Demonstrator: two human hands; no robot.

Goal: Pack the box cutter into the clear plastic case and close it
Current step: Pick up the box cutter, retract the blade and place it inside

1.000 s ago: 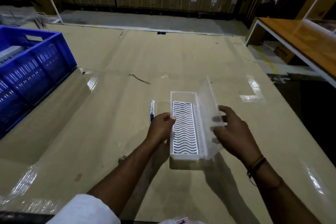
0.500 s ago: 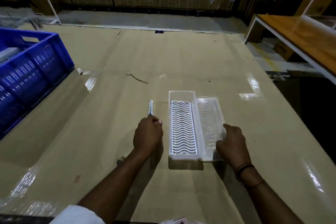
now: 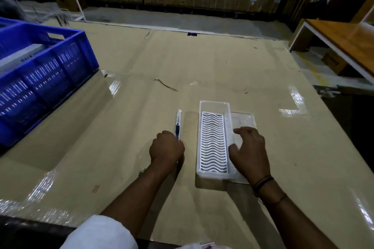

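Observation:
The clear plastic case [image 3: 213,105] lies open on the cardboard-covered table, a white wavy insert in its base. Its lid [image 3: 242,119] is folded flat to the right. My right hand [image 3: 250,153] rests on that lid with the fingers spread, holding nothing. To the left of the case lies the slim white box cutter [image 3: 178,122] with a black slider, pointing away from me. My left hand [image 3: 167,147] is closed around the cutter's near end, which it hides.
A blue plastic crate [image 3: 46,79] stands at the left edge of the table. A wooden table with a white frame [image 3: 344,40] is at the right, beyond a gap. Stacked cardboard boxes line the back wall.
Both hands held the case up with the lid raised. It now lies flat with the lid open. My left hand moved left and closed on the cutter; my right hand slid onto the lid.

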